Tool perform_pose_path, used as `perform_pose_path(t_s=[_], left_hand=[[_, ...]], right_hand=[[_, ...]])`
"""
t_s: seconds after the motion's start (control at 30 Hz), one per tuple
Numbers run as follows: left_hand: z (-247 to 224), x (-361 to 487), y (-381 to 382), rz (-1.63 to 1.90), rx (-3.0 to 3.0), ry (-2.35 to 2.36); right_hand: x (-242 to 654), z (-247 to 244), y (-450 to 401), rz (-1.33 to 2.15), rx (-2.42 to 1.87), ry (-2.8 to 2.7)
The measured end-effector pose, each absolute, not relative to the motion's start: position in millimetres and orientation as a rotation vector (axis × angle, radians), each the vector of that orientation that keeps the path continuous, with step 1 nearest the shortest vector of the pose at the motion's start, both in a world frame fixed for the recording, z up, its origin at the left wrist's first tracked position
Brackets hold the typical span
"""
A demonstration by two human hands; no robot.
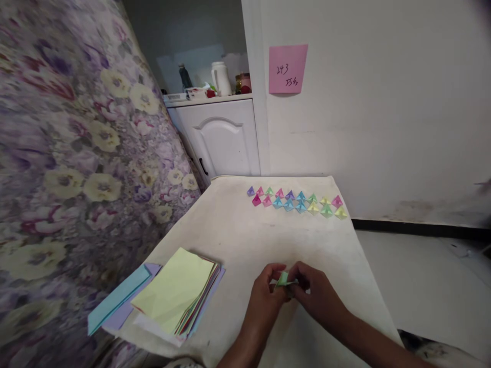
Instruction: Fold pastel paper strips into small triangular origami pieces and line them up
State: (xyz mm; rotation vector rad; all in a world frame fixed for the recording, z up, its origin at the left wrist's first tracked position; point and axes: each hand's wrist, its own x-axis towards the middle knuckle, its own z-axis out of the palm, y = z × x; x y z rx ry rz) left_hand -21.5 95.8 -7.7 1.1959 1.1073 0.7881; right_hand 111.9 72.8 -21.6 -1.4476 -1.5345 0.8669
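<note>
Near the front of the table, my left hand (267,286) and my right hand (311,287) come together around a small folded piece of green paper (283,279). Fingers of both hands close on it, the left from one side and the right from the other. Part of the paper is hidden behind the fingers. To the left lies a stack of coloured paper (176,291) with a pale yellow sheet on top. Toward the far edge sit two rows of small folded paper pieces (289,204) in pink, purple, blue, green and yellow.
The table (238,230) has a cream cover. Blue folded paper (118,299) lies at its left edge, against a floral curtain (95,153). Beyond stand a white cabinet (226,135) with a white jug (221,79) on it, and a wall with a pink note (287,69).
</note>
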Motion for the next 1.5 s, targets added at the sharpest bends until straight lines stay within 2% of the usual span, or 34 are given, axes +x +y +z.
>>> perform_pose_path(t_s=[0.27,0.7,0.97,1.5], left_hand=[[-7.5,-20.2,84.2,0.992,1.612,1.220],[-8.3,-24.4,88.2,0.900,1.682,1.241],[-9.0,-26.2,90.5,0.902,1.722,1.286],[-10.6,-27.4,92.3,0.915,1.801,1.261]], right_hand=[[114.2,-25.7,77.3,1.073,-1.410,-1.369],[111.2,-26.9,75.9,1.085,-1.400,-1.382],[116.9,-9.9,72.3,0.759,-1.393,-1.574],[118.1,-10.8,71.8,0.713,-1.426,-1.573]])
